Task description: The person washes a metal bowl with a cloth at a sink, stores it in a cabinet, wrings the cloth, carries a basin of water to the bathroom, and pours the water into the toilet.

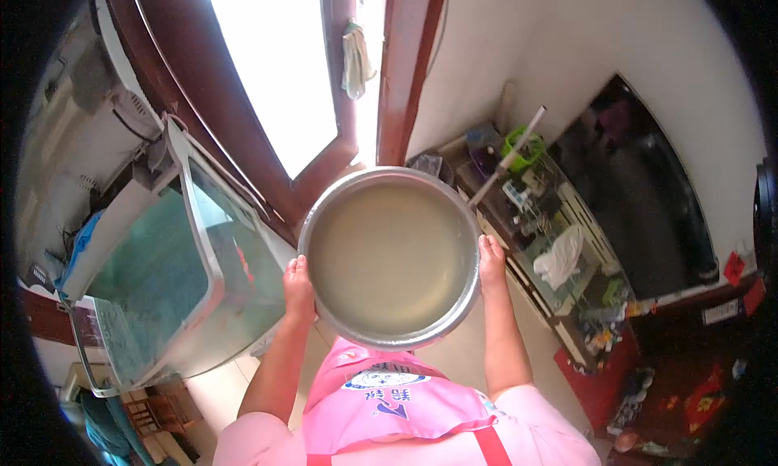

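Observation:
A large round metal basin point(389, 342) with cloudy, yellowish water point(389, 255) in it is held out in front of my pink apron point(397, 397). My left hand point(298, 288) grips the basin's left side, its fingers closed at the rim. On the opposite side my right hand point(491, 262) grips the rim the same way. The basin looks about level. Parts of the fingers under and behind the rim are hidden.
To the left stands a glass fish tank point(212, 280) with greenish water. Ahead is a bright doorway with a dark red frame point(397, 77). A TV cabinet point(559, 320) with clutter and a white cloth point(559, 255) lines the right, below a dark television point(640, 198).

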Available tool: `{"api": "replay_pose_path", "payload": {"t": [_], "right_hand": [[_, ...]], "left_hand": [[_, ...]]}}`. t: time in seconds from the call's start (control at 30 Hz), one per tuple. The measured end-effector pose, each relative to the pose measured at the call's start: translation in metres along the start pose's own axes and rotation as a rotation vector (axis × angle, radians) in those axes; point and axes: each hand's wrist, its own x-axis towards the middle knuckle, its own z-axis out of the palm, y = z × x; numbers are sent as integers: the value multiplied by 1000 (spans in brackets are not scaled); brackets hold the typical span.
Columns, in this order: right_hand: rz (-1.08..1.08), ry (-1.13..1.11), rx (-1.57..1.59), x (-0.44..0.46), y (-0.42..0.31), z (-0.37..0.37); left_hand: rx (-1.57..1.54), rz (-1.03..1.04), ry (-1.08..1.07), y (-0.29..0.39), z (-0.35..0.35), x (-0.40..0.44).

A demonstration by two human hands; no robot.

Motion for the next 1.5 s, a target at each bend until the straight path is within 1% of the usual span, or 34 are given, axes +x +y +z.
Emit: {"api": "replay_pose_path", "payload": {"t": [0.07, 0.13, 0.2, 0.27, 0.37, 0.43, 0.5, 0.57, 0.6, 0.67, 0.7, 0.73, 0.8, 0.87, 0.97, 1.07, 1.13, 1.27, 1.4, 1.5], "right_hand": [[-3, -37, -35, 40, -2, 7], [20, -86, -32, 77, -6, 15], [30, -119, -40, 110, -5, 30], [-12, -91, -103, 144, -4, 46], [4, -169, -76, 199, -9, 61], [14, -166, -54, 232, -9, 87], [10, -209, -48, 256, -11, 102], [5, -240, -8, 288, -16, 120], [18, -256, -14, 307, -20, 128], [65, -268, 15, 340, -29, 148], [41, -284, 0, 349, -29, 155], [42, -301, -3, 353, -28, 163], [78, -340, 33, 360, -33, 175], [96, -359, 41, 382, -34, 186], [136, -376, 108, 409, -37, 190], [144, -450, 125, 391, -25, 191], [170, -447, 128, 378, -15, 196], [207, -417, 115, 375, -11, 204], [182, -408, 51, 373, -11, 199], [170, -424, 60, 373, -10, 202]], "left_hand": [[28, 24, 35, 11, 15, 20], [38, 31, -6, 21, 31, 39], [14, 47, 47, 17, 42, 66], [-31, 37, 75, 24, 57, 88], [-62, 38, 55, 41, 76, 124], [-48, 42, 100, 49, 82, 151], [-36, 38, 155, 48, 84, 168], [9, 88, 150, 59, 95, 190], [8, 79, 169, 68, 106, 202], [-66, 57, 220, 90, 125, 227], [-133, 60, 223, 86, 121, 234], [-139, 63, 239, 83, 117, 237], [52, 147, 233, 81, 113, 244], [74, 123, 255, 103, 127, 256], [-59, 75, 243, 109, 139, 276], [-66, 73, 255, 91, 117, 269], [-54, 69, 256, 83, 102, 264], [-28, 63, 283, 86, 105, 262], [-40, 51, 284, 79, 99, 261], [-22, 46, 314, 83, 96, 254]]}}
